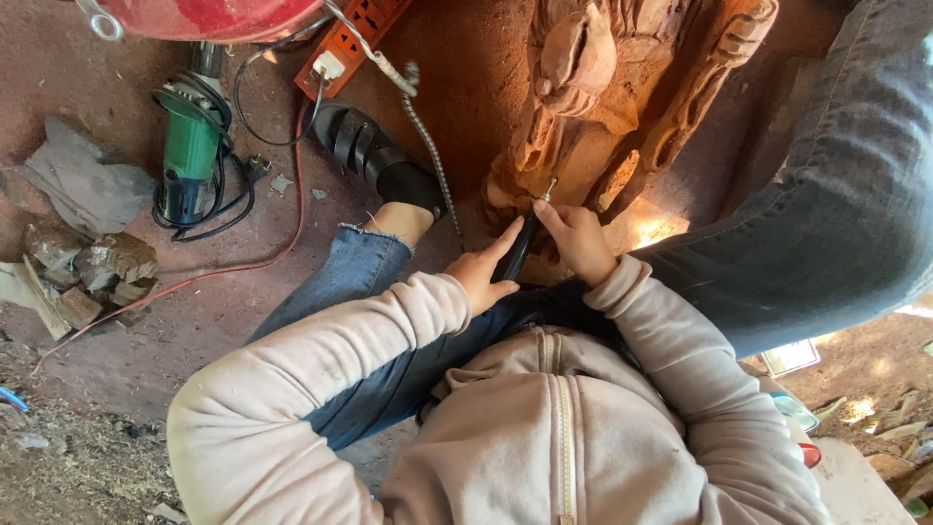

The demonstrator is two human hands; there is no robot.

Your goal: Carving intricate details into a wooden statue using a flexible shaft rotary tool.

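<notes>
Head view shows both hands at the base of the wooden carving [622,107]; the left hand [483,277] and the right hand [580,238] have their fingers closed around a black rotary tool [518,248], its tip touching the carving; left of the carving lie a green grinder [188,156] and an orange power strip [350,39] on the floor.

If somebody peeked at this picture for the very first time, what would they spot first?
Most likely the big reddish wooden carving at the top middle, full of curved shapes. Just below it, the left hand and right hand together grip a slim black rotary tool whose metal tip touches the carving's lower edge. Off to the left on the dusty ground lies a green angle grinder wrapped in its black cord, beside an orange power strip.
</notes>
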